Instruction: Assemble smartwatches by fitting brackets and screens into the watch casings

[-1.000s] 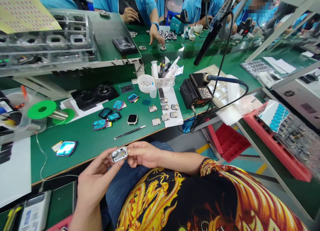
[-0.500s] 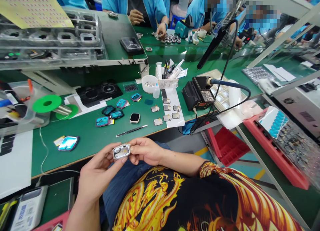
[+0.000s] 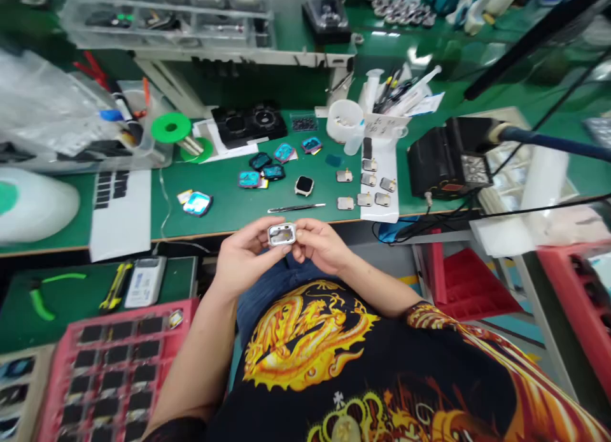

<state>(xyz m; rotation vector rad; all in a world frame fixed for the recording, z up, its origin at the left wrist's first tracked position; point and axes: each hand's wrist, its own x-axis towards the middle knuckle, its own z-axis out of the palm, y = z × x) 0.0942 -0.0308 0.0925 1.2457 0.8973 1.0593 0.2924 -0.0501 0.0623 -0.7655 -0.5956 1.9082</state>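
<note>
Between my two hands, just off the bench's front edge, is a silvery smartwatch case (image 3: 281, 234) with its open inside facing up. My left hand (image 3: 251, 251) pinches it from the left with thumb and fingers. On its right end, the fingers of my right hand (image 3: 317, 243) are closed too. Tweezers (image 3: 296, 208) lie on the green bench beyond the hands. Behind them rests a smartwatch (image 3: 304, 186) with a dark screen. Several small metal-backed parts (image 3: 365, 199) sit to the right, some on a white sheet (image 3: 392, 207).
Several blue-filmed pieces (image 3: 249, 179) lie left of the watch. A green solder spool (image 3: 172, 128) stands at the back left. A black soldering station (image 3: 443, 158) with a cable stands right. A red tray (image 3: 184, 302) of dark screens is lower left.
The view has tilted down and swung left, so the red screen tray shows and the co-workers have left the picture. Both hands keep hold of the watch case.
</note>
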